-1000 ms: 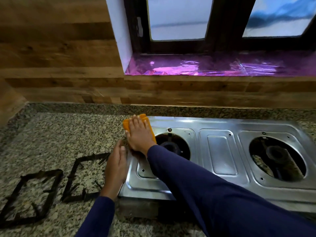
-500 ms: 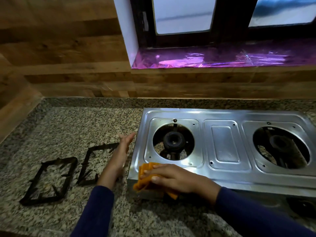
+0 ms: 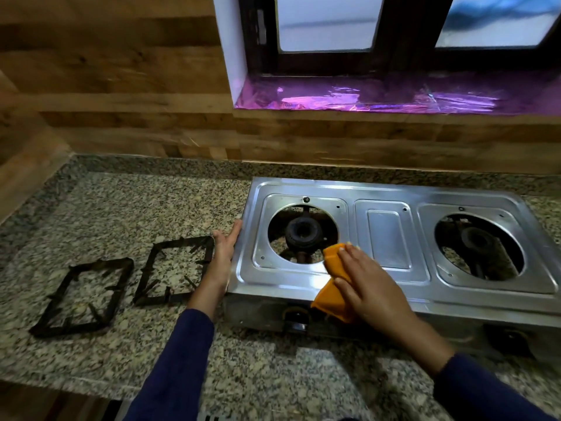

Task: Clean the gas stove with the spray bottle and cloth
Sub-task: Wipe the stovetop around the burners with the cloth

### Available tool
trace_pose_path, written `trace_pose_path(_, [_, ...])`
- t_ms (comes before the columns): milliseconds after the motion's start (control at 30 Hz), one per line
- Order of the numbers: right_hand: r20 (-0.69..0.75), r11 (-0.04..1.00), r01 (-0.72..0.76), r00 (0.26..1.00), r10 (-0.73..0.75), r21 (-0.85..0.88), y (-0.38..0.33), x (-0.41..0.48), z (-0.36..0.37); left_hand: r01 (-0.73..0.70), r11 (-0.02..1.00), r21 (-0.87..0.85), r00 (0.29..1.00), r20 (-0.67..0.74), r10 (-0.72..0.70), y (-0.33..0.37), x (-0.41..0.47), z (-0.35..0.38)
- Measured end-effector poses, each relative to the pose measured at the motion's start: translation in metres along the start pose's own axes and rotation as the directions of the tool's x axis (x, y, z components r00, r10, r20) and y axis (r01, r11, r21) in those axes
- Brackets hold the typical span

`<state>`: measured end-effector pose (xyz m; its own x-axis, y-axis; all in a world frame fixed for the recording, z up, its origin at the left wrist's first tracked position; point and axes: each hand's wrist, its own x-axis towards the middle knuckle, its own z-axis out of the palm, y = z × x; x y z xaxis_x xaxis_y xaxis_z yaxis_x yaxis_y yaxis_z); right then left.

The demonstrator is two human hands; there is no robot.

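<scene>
Since half a second ago, I am sliding the folded orange cloth from the near-left corner of the two-burner stainless steel gas stove up toward its left burner opening, so the wiping is spreading inward. Left of the stove, two black square pan supports are lying on the speckled granite counter. My left hand is lying flat and open against the stove's left edge, steadying it. My right hand is pressing the cloth onto the stove top, fingers spread over it. No spray bottle is showing anywhere.
</scene>
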<state>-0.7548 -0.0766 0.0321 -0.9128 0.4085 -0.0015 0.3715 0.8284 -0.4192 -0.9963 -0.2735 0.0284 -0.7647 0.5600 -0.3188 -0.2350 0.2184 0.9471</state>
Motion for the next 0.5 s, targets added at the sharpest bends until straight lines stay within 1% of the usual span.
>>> trace_pose_path(33, [-0.004,0.995,0.035,0.999,-0.036,-0.091,-0.007,0.0,0.009,-0.002,0.999,-0.033,1.0,0.0,0.002,0.0,-0.002,0.001])
trace_pose_path(133, [-0.018,0.984,0.098,0.995,-0.101,-0.147,-0.032,0.01,0.027,-0.016,0.998,-0.056,1.0,0.001,0.016,0.002,-0.005,0.003])
trace_pose_path(233, [-0.006,0.953,0.2,0.978,-0.207,-0.227,-0.072,0.033,0.049,0.023,0.998,-0.064,1.0,0.005,-0.023,0.007,-0.009,0.002])
trace_pose_path(300, [0.0,0.951,0.244,0.969,-0.249,-0.189,-0.106,0.054,0.064,0.053,0.994,-0.092,0.998,0.027,-0.051,0.012,-0.011,-0.003])
trace_pose_path(367, [0.025,0.947,0.297,0.955,-0.296,-0.124,-0.144,0.074,0.077,0.074,0.994,-0.075,0.996,0.057,-0.07,0.02,-0.013,-0.015])
trace_pose_path(433, [0.062,0.936,0.328,0.944,-0.323,-0.127,-0.173,0.086,0.085,0.074,0.997,-0.013,0.996,0.05,-0.074,0.027,-0.013,-0.032])
trace_pose_path(500, [0.135,0.911,0.377,0.924,-0.357,-0.167,-0.187,0.094,0.09,0.06,0.997,0.054,0.998,0.017,-0.061,0.033,-0.015,-0.045])
